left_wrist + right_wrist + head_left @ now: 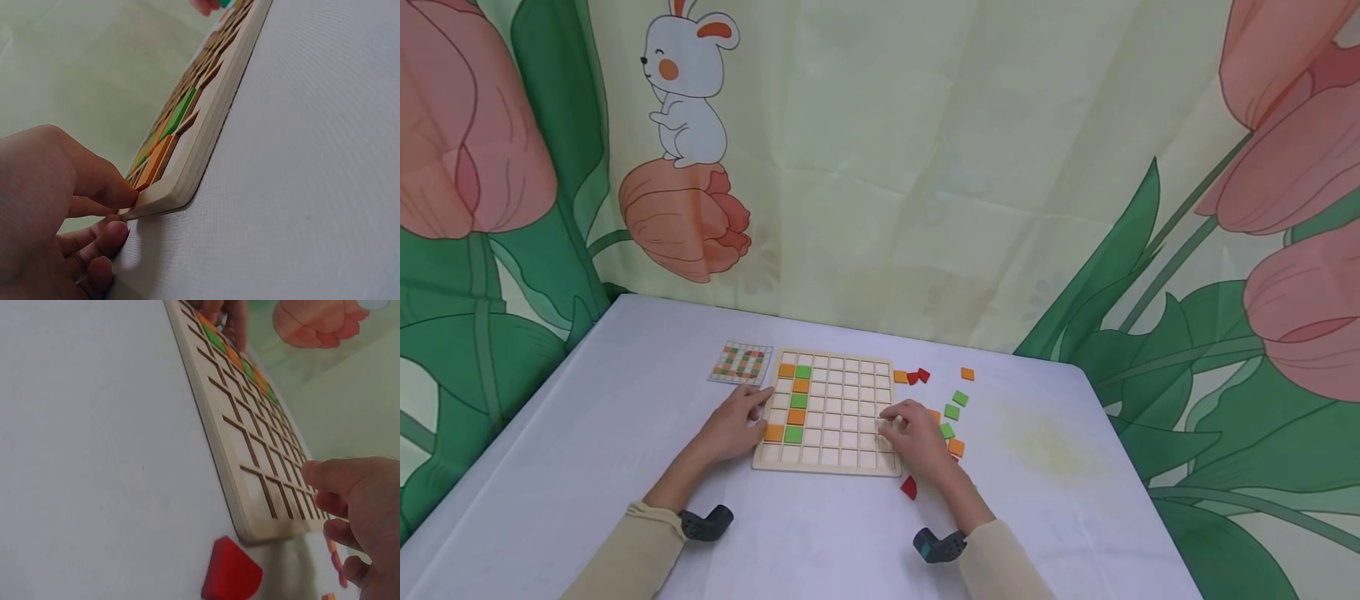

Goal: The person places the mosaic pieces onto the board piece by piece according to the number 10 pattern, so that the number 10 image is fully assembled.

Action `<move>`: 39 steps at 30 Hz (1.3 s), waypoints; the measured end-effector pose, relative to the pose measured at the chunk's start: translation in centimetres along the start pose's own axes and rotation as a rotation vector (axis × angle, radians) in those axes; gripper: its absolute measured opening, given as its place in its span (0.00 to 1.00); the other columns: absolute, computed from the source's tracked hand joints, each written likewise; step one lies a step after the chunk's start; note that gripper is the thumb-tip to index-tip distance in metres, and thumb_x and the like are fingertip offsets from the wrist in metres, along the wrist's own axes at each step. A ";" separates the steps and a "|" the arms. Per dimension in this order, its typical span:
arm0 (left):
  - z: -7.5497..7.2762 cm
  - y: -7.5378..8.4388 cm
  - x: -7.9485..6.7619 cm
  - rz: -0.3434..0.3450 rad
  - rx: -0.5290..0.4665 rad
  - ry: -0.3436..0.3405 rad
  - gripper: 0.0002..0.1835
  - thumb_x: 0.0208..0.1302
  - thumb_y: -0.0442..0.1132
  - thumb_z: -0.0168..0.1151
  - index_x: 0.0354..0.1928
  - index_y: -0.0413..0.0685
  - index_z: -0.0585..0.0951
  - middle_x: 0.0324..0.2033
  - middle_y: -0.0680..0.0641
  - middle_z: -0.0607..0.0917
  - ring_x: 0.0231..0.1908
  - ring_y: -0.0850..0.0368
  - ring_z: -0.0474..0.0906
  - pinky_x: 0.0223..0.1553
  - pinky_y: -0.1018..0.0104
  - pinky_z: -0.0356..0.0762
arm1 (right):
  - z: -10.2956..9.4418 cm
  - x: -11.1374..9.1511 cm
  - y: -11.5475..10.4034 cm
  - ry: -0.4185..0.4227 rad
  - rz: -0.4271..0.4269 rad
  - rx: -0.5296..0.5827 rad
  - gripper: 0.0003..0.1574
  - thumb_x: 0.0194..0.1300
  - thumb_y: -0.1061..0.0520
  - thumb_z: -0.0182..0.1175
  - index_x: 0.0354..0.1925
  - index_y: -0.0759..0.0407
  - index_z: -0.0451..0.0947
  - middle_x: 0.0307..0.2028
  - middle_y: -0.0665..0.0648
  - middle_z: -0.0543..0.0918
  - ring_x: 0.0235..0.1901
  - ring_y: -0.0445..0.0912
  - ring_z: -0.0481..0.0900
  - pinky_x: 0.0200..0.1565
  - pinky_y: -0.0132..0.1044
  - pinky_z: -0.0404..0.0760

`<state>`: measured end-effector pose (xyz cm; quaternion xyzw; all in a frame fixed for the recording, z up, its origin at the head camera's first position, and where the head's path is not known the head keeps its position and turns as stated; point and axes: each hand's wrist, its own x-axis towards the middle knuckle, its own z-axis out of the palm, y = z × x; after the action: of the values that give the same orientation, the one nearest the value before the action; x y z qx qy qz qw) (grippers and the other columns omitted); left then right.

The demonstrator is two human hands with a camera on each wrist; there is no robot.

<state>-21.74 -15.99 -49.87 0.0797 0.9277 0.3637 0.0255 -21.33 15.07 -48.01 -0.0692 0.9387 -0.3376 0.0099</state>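
A square wooden grid board [842,417] lies on the table, with several orange and green square tiles [797,401] set in its two left columns. At the board's left edge, my left hand [733,423] grips the rim with thumb and bent fingers beside an orange tile [154,164]. Over the right edge hovers my right hand [917,440], thumb and fingers bent toward each other. Whether a small tile sits between those fingertips is hidden in the right wrist view; a bit of green shows near them in the left wrist view.
A printed pattern card [742,363] lies left of the board. Loose green tiles [960,398], orange tiles [967,374] and red quarter-round pieces [909,487] are scattered to the right. Behind the white-covered table [1060,533] hangs a flowered curtain [925,167].
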 end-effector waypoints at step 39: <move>0.0 0.2 -0.2 -0.003 -0.009 0.011 0.32 0.59 0.34 0.58 0.68 0.39 0.68 0.40 0.44 0.70 0.33 0.56 0.65 0.29 0.66 0.62 | -4.4 -1.7 7.3 0.142 0.232 -0.165 0.23 0.56 0.51 0.70 0.50 0.56 0.81 0.39 0.54 0.78 0.33 0.45 0.70 0.30 0.29 0.72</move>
<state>-21.50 -15.86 -49.71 0.0763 0.9262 0.3685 0.0212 -20.78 23.63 -49.33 0.0630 0.9633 -0.2600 -0.0232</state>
